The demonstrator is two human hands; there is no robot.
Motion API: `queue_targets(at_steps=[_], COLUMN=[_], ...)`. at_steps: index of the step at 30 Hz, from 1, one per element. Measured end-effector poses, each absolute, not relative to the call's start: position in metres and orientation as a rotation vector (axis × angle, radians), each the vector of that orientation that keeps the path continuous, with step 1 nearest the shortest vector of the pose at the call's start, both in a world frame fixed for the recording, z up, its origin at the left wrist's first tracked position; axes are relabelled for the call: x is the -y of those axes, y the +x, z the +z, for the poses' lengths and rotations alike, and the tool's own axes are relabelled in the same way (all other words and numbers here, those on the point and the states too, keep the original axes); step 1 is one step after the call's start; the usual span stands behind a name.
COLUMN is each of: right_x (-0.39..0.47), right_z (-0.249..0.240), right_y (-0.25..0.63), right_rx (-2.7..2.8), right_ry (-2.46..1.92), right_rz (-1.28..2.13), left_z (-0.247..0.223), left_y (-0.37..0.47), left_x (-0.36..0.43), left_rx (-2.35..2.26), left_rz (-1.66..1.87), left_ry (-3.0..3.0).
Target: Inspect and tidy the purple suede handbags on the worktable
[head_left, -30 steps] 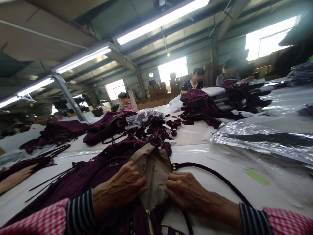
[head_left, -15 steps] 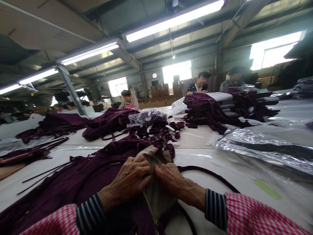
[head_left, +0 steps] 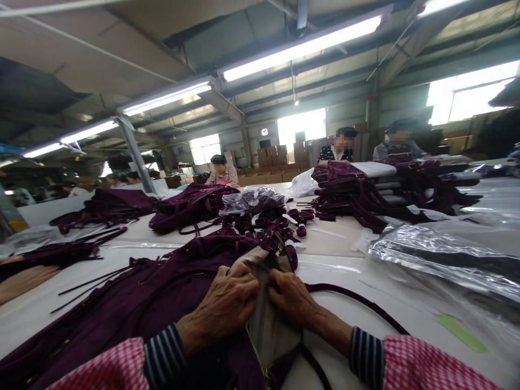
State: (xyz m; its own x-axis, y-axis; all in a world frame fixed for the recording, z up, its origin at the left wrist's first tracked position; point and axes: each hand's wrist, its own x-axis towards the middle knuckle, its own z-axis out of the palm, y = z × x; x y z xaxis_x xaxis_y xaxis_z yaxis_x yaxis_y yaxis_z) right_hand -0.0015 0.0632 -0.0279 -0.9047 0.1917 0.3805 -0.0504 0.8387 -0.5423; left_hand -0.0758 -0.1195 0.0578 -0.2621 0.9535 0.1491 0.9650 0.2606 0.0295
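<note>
A dark purple fabric bag (head_left: 162,292) lies on the table in front of me, its zipped mouth parted and the beige lining (head_left: 264,330) showing. My left hand (head_left: 225,303) is closed, fingers curled on the lining at the left side of the opening. Facing it, my right hand (head_left: 294,298) pinches the lining at the right side. The fingertips of both hands are partly hidden in the folds. A purple strap (head_left: 361,300) of the bag curves out to the right on the white table top (head_left: 337,271).
Stacked purple bags (head_left: 349,189) stand at the back right, beside crinkled clear plastic (head_left: 430,254). Small rolled purple straps (head_left: 280,225) lie beyond my bag. A co-worker's hand (head_left: 30,281) rests at the far left. Several people sit across the table. A green strip (head_left: 461,331) lies right.
The view has turned slightly, so everything sits further right and a little lower. Both hands keep their hold on the lining. The co-worker's hand at left shows more.
</note>
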Motion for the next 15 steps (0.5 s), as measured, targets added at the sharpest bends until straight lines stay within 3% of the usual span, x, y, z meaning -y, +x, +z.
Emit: queue_targets(at_steps=[7, 15], right_x=[-0.042, -0.029], right_z=[-0.021, -0.039], right_y=[0.035, 0.039], right_rx=[2.500, 2.468], right_ry=[0.236, 0.189], right_rz=[1.221, 0.934], left_z=[0.062, 0.058], left_y=[-0.081, -0.076], left_x=[0.121, 0.131], left_rx=[2.401, 2.206], left_rz=[-0.048, 0.177], left_ry=[-1.911, -2.043])
